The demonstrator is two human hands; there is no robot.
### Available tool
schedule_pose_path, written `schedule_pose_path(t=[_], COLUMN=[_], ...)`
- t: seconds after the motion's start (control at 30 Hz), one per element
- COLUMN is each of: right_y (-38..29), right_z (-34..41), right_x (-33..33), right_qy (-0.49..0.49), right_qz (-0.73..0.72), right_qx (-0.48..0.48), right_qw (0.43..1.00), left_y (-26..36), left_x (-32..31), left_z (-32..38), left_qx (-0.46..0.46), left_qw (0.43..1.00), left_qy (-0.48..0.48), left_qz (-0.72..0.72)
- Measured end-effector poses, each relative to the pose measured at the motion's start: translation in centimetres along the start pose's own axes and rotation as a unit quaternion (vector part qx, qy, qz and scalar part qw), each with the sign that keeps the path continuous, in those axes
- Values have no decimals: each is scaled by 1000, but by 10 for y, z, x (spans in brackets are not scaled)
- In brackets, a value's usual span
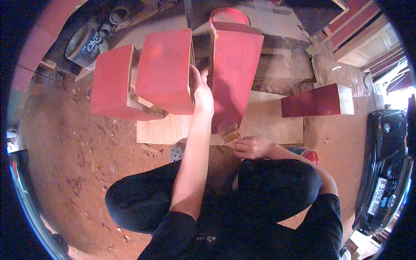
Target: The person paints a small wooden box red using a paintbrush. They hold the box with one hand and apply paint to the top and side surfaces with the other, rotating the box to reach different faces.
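Observation:
My right hand (252, 147) grips a flat paintbrush (231, 137), its bristles against the near end of a long red wooden box or panel (235, 65). My left hand (202, 94) is raised between this piece and a red wooden box (164, 65), its palm and fingers against the box's right edge; its fingertips are partly hidden. Another red box (112, 84) stands to the left, a narrow gap apart. On the right lies a smaller dark red block-like piece (310, 101) with a pale end face. Under these pieces runs a pale wooden board (269, 122).
A round container with red paint (230, 15) sits beyond the long piece. A used bucket (83, 47) stands at upper left, near several cans. Bare reddish soil (74, 146) surrounds the board. A black car's front (383, 172) is at right, wooden panels (373, 42) at upper right.

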State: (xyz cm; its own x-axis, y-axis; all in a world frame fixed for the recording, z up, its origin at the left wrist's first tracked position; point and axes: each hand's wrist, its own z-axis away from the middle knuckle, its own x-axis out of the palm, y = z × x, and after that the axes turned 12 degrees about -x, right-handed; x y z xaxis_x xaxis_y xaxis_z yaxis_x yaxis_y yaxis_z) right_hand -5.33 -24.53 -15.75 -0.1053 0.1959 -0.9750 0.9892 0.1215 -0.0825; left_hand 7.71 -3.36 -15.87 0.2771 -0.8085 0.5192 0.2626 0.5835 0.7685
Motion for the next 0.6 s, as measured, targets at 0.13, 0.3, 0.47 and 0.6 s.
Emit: schedule_pose_path(t=[0.13,0.3,0.47,0.6], right_y=[-3,11,27,23], right_z=[-4,-9,-16,-18], right_x=[11,-33,-45,-10], right_qy=[101,121,128,146], right_qz=[-35,67,129,70], right_qx=[-2,-16,-16,-55], right_qw=[994,990,983,985], left_y=[3,4,5,5], left_x=[3,4,0,1], left_z=[2,4,-1,-1], left_qx=[-5,12,32,31], left_qw=[1000,1000,999,998], left_qy=[19,10,-8,9], left_qz=[-11,-7,19,51])
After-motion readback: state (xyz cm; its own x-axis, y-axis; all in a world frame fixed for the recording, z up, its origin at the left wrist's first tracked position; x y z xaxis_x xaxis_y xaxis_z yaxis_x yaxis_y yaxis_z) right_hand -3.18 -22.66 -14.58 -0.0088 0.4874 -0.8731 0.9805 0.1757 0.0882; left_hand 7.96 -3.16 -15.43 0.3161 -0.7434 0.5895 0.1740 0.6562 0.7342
